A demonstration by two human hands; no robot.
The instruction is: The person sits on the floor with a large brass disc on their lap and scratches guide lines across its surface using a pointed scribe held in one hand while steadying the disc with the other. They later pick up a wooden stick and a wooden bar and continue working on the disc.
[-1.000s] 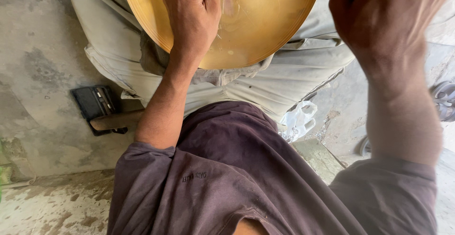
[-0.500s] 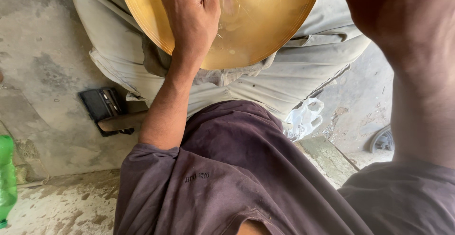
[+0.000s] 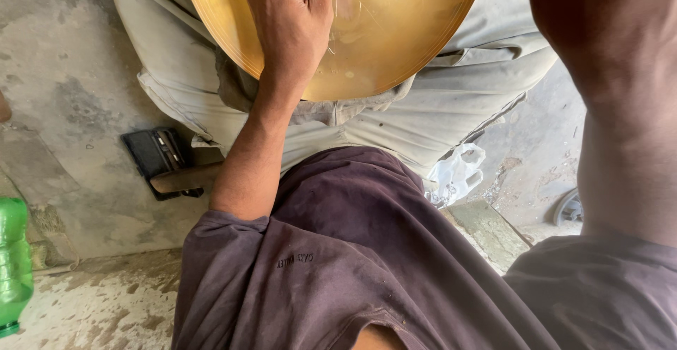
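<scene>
The left hand (image 3: 293, 22) rests curled on a round, shallow, golden brass dish (image 3: 395, 32) lying across the lap of pale beige trousers (image 3: 451, 121). The right arm rises near the lens (its hand out of frame). On the concrete floor (image 3: 63, 96) lie a black rectangular case (image 3: 151, 156), a green plastic bottle (image 3: 13, 265) and a crumpled clear plastic bag (image 3: 457, 173).

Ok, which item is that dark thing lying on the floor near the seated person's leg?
Start at the big round golden metal dish on the lap, then drop down-left past the beige trousers to the grey concrete floor. There lies a flat black rectangular case, beside a brown wooden handle; it is the only black thing there.
</scene>
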